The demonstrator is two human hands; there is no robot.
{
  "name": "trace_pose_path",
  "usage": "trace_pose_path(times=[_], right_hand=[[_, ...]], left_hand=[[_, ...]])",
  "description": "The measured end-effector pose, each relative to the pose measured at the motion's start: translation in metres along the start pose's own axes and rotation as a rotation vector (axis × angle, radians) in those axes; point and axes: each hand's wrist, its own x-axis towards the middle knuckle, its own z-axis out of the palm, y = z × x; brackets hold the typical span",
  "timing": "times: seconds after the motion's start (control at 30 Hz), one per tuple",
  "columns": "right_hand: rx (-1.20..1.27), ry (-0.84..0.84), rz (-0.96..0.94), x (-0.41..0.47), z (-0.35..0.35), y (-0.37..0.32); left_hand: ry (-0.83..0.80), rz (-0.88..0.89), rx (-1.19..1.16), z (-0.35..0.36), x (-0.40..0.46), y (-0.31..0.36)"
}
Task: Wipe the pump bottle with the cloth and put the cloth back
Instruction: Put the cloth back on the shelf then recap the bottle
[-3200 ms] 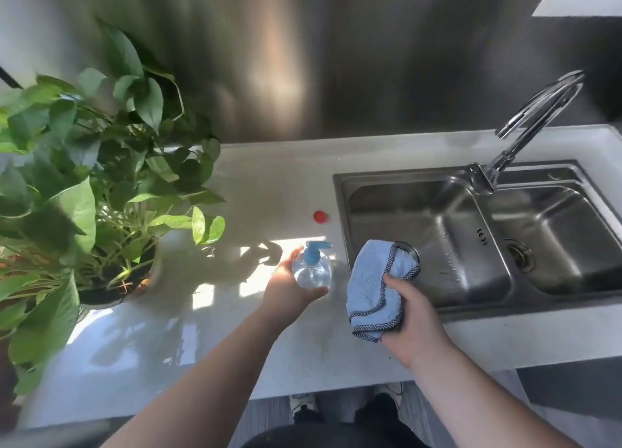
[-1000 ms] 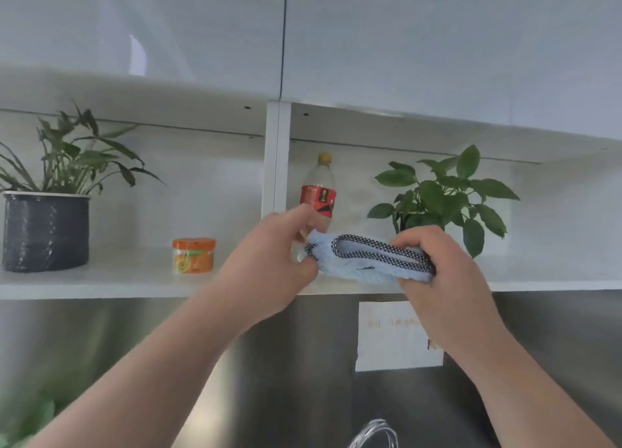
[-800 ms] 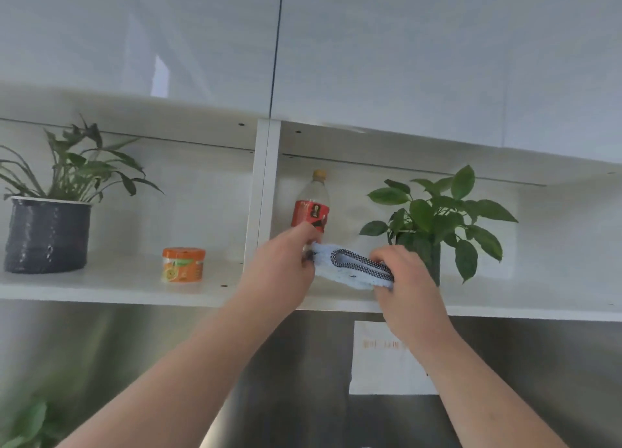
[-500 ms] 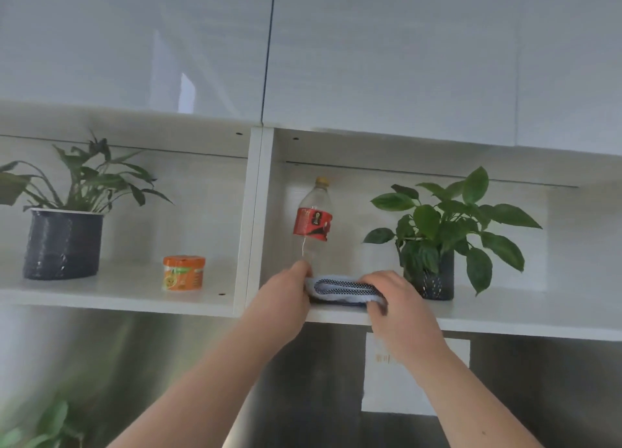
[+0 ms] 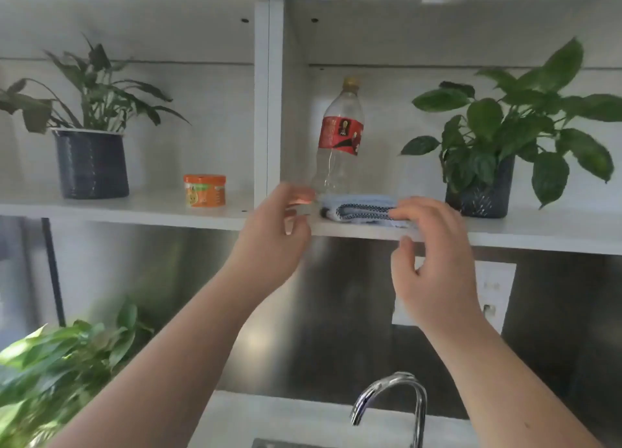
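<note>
The folded light-blue cloth (image 5: 361,208) with a dark dotted edge lies on the white shelf (image 5: 538,235), in front of a clear bottle with a red label. My left hand (image 5: 274,232) hovers just left of the cloth with fingers spread, holding nothing. My right hand (image 5: 434,262) is at the cloth's right end. Its fingertips still touch the cloth's front edge, but the fingers are apart and not gripping. The pump bottle is out of view.
On the shelf stand a clear bottle (image 5: 340,138), a potted plant (image 5: 488,165) on the right, an orange jar (image 5: 204,190) and a dark potted plant (image 5: 91,151) on the left. A white divider (image 5: 274,94) splits the shelf. A faucet (image 5: 393,404) and another leafy plant (image 5: 57,367) are below.
Both hands carried the cloth up onto the shelf and set it down. The fingers have since opened and both hands have drawn back slightly. The view has tilted down a little.
</note>
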Motion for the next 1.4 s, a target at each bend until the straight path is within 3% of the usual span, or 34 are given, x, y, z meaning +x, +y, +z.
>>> trace_pose_path(times=[0.1, 0.3, 0.5, 0.6, 0.73, 0.97, 1.13, 1.27, 1.4], right_hand=[[0.154, 0.037, -0.07, -0.03, 0.017, -0.023], [0.404, -0.212, 0.075, -0.12, 0.092, -0.061], [0.511, -0.609, 0.469, -0.244, 0.177, -0.091], [0.53, -0.816, 0.734, -0.301, 0.206, -0.107], [0.524, -0.976, 1.018, -0.362, 0.231, -0.13], [0.429, -1.073, 1.277, -0.447, 0.269, -0.161], [0.422, -1.126, 1.292, -0.481, 0.28, -0.186], [0.367, -1.141, 1.176, -0.485, 0.283, -0.202], [0.327, -1.133, 1.199, -0.492, 0.286, -0.208]], left_hand=[[0.016, -0.006, -0.045, -0.02, -0.03, -0.019], [-0.095, -0.239, 0.009, -0.054, -0.111, -0.099], [-0.326, -0.632, 0.046, -0.09, -0.201, -0.202], [-0.537, -0.867, 0.086, -0.109, -0.249, -0.257], [-0.661, -1.084, 0.055, -0.127, -0.315, -0.315], [-0.927, -1.007, 0.09, -0.125, -0.38, -0.386], [-1.044, -0.904, -0.039, -0.107, -0.402, -0.411], [-1.033, -0.862, -0.087, -0.1, -0.408, -0.417], [-0.967, -0.854, -0.087, -0.095, -0.411, -0.419]])
